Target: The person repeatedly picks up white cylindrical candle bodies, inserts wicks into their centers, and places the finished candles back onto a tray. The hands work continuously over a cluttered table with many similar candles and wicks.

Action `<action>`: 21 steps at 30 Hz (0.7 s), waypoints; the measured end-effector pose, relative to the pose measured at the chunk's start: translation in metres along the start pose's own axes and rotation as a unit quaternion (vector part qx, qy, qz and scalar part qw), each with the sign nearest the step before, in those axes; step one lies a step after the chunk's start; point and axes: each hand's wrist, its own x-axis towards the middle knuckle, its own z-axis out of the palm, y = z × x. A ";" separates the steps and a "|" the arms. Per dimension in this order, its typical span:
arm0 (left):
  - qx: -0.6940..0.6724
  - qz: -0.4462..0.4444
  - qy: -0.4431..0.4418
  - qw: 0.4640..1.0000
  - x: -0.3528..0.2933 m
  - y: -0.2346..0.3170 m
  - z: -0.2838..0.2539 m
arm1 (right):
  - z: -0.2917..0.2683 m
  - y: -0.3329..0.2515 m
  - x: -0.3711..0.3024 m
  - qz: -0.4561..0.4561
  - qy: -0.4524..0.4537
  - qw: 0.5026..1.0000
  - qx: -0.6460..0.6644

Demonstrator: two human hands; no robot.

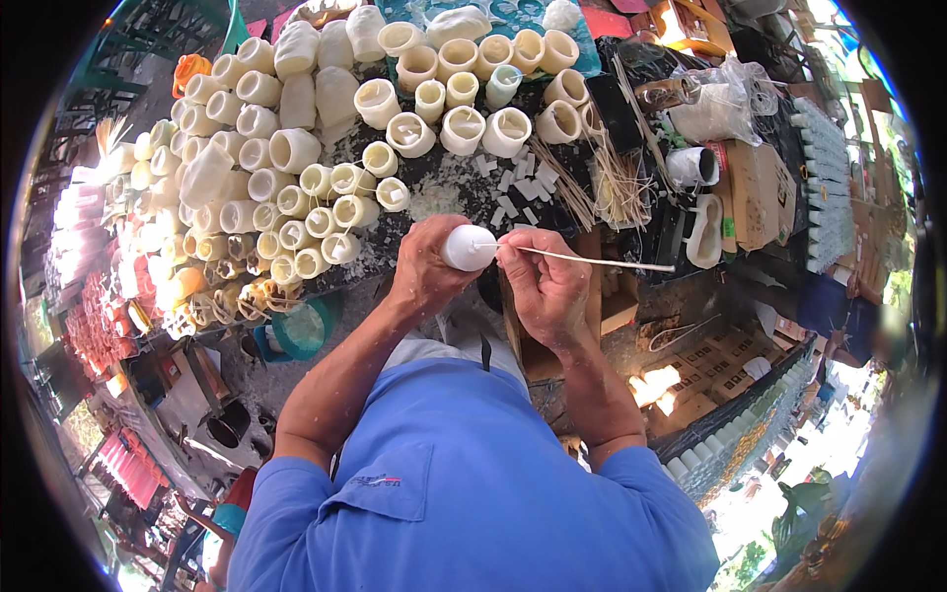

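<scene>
My left hand (426, 264) is wrapped round a white cylindrical candle (466, 253), its round end turned up toward me. From the middle of that end runs a long, stiff, pale wick (621, 263), which stretches away to the right. Close beside the candle, my right hand (547, 286) pinches the wick between thumb and fingers. Both hands are over the near edge of a dark worktable (434, 163). Just beyond them lie small white cut pieces (508, 187) and pale wax crumbs (439, 197).
Several hollow cream wax cups (294, 150) crowd the table's left and back. Loose pale wicks (619, 187) lie to the right, near a cardboard box (760, 192) and a clear plastic bag (715, 104). Below the table stands a teal bucket (301, 331). Another person's arm (202, 523) shows lower left.
</scene>
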 end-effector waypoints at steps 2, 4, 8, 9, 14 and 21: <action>0.007 0.008 0.000 1.000 0.000 -0.001 0.000 | -0.002 -0.002 0.001 0.001 -0.011 0.999 -0.034; 0.014 0.014 -0.002 1.000 0.001 -0.002 0.000 | -0.002 -0.004 0.003 0.011 -0.017 0.999 -0.042; 0.023 0.020 -0.004 1.000 0.000 -0.006 -0.001 | 0.000 -0.008 0.005 0.010 -0.014 0.998 -0.057; 0.027 0.029 -0.005 0.999 0.000 -0.007 -0.001 | 0.000 -0.007 0.006 0.010 -0.017 0.998 -0.068; 0.044 0.043 -0.006 0.998 0.000 -0.014 0.000 | 0.002 -0.002 0.003 -0.028 -0.004 0.994 -0.102; 0.051 0.067 -0.008 0.996 0.001 -0.012 0.004 | 0.012 0.008 0.008 -0.051 -0.058 0.993 -0.091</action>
